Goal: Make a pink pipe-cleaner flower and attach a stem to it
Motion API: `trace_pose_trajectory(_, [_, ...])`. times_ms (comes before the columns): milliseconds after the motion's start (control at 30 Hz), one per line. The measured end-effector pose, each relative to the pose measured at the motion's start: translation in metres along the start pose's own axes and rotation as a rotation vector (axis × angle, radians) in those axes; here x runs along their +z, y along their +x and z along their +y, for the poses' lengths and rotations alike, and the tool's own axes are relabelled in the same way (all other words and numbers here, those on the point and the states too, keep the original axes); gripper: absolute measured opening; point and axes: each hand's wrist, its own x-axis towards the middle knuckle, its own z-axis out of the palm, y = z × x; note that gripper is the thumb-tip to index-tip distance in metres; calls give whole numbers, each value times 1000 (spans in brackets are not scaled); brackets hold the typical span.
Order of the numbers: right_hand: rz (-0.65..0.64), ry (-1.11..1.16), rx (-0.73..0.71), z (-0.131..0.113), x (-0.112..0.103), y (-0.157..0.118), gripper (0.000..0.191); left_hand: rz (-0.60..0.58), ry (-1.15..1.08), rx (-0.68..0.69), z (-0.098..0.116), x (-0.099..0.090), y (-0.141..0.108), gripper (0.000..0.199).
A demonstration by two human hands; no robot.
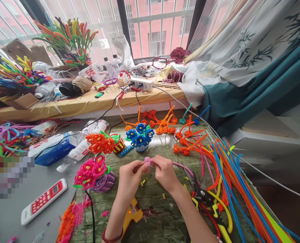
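Between my two hands, over the middle of the green wood-patterned table (165, 216), is a small pink looped piece of pipe cleaner (147, 162). My left hand (131, 173) pinches its left side with thumb and forefinger. On the other side, my right hand (165, 172) has its fingers curled closed against the piece. A pink stem (184, 167) sticks out to the right beyond my right hand. Beneath my left forearm lies a yellow glue gun (133, 212), partly hidden. Black-bladed pliers or cutters (202, 194) with yellow handles rest right of my right hand.
Pots of blue (141, 138), orange (100, 143) and pink pipe-cleaner flowers (91, 172) stand at the left and back. Orange flowers on stems (185, 135) lie behind. Bundled pipe cleaners (236, 182) cover the right edge. A red-and-white remote (45, 200) lies left; a power strip (141, 84) sits on the sill.
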Motion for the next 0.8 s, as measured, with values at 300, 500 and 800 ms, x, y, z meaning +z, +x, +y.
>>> trace_pose_trajectory(300, [-21,-23,-56,-5,-1,-1,34,5,-53,-49,-1,9,-1,34])
trace_pose_trajectory(500, [-7,-9,-36,-6,0,-1,32,41,-59,-33,1,8,-3,34])
trace_pose_trajectory(800, [-13,99,63,-9,-1,-2,31,113,59,55,2,9,-2,33])
